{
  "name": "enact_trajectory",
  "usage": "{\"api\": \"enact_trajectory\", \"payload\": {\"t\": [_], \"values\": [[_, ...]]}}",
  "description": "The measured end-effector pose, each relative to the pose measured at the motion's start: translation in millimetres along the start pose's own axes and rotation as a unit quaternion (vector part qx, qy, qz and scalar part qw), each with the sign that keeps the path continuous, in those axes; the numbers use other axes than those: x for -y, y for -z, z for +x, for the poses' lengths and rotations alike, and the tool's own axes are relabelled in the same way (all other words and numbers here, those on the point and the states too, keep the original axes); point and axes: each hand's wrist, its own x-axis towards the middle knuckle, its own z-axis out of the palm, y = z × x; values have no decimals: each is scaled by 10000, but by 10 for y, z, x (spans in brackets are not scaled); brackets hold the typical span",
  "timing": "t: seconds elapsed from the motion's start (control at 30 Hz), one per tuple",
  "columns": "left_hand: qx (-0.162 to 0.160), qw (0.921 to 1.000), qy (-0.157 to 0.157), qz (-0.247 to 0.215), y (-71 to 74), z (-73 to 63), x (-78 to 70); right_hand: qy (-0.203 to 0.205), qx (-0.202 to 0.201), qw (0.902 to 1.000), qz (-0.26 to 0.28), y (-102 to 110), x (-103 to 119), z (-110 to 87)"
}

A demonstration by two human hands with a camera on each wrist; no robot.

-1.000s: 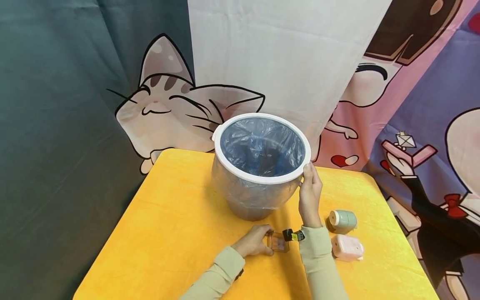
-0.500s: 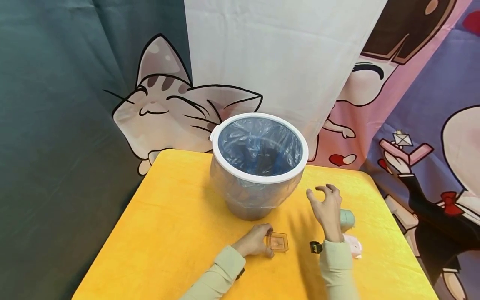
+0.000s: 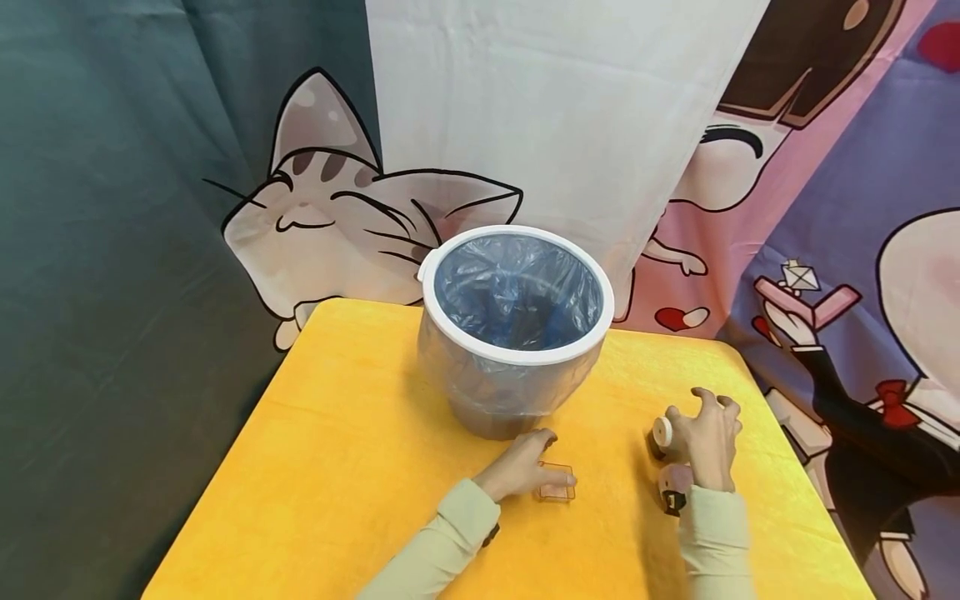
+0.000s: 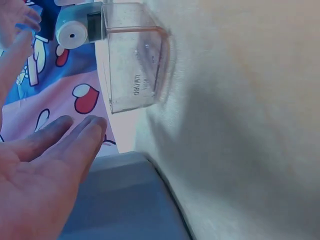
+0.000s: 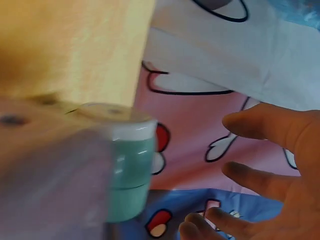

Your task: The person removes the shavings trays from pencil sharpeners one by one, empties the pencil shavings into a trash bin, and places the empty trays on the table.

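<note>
A small clear plastic box with "deli" lettering lies on the yellow-covered table. My left hand hovers over its left side, fingers extended and holding nothing; in the left wrist view the fingertips stand apart from the box. On the right, my right hand is above two small objects, its fingers spread and loosely bent, gripping nothing. One is a green cylinder with a white end that has a small hole, mostly hidden by the hand. The other is a pink rounded block, partly covered by the wrist.
Behind the hands stands a trash can with a white rim and a clear bag liner. The yellow table cover reaches a printed cloth backdrop at the back.
My right hand has let go of the trash can's rim and moved right, over the green cylinder and pink block. My left hand's fingers have loosened and shifted over the clear box.
</note>
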Motion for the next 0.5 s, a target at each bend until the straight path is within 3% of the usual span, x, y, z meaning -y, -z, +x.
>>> {"api": "enact_trajectory", "payload": {"t": [0.23,0.5], "values": [[-239,9994,-252,-50,-26,159,-135,-304,644,9973,-195,-71,-170,36],[-66,9995,-276,-170,-126,296,-293,-264,1008,9937,-421,-201,-283,33]]}}
